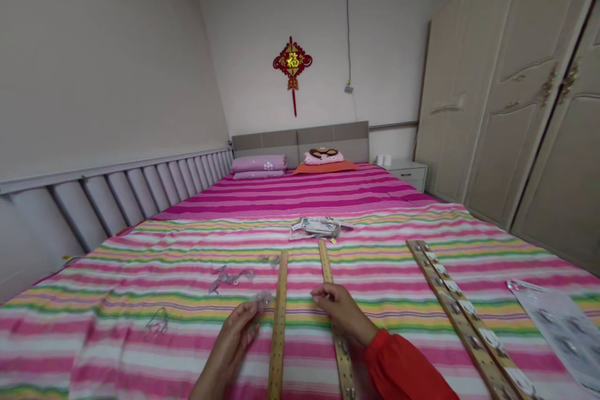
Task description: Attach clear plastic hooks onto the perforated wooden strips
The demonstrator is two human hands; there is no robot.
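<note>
Left hand (229,344) pinches a clear packet (262,300) — right hand (340,312) sits on a wooden strip (327,265).
The left grip is closed on the packet; the right grip curls over the strip, clenched or merely resting I cannot tell. A second holed strip (279,325) lies between the hands, on a striped bed (140,356). At 12 o'clock, a heap of packets (316,228); at 11, a tangle of clear bits (232,278); at 2, a strip with white discs (469,319) — at 3, a printed sheet (557,331).
</note>
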